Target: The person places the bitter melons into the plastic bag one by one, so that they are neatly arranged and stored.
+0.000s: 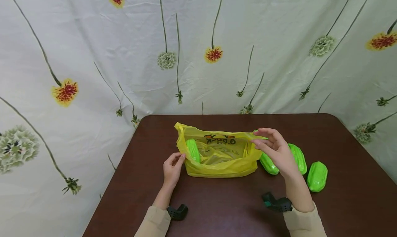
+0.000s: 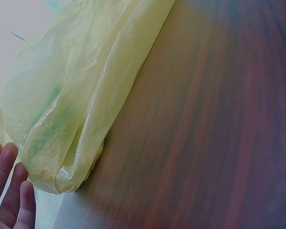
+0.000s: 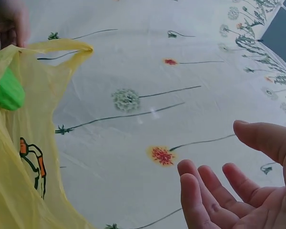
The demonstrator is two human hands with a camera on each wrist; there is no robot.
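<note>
A yellow plastic bag (image 1: 221,169) stands with its mouth open on the table, with dark printing on its far inner wall. Inside, at its left end, leans a bright green, glossy, ridged bundle (image 1: 193,150). My left hand (image 1: 172,168) pinches the bag's left rim between thumb and fingers. Over the right rim hovers my right hand (image 1: 277,150), its fingers loosely bent, thumb apart, and nothing held. In the right wrist view those fingers (image 3: 214,200) stand apart from the bag. Behind and below the right hand lies another green bundle (image 1: 269,164), partly hidden by it and the bag.
Further right on the dark brown table (image 1: 223,206) lie two more green bundles, one (image 1: 298,158) near the right hand and one (image 1: 317,176) beyond it. A white cloth (image 1: 139,33) printed with flowers hangs behind the table. Each wrist wears a black device.
</note>
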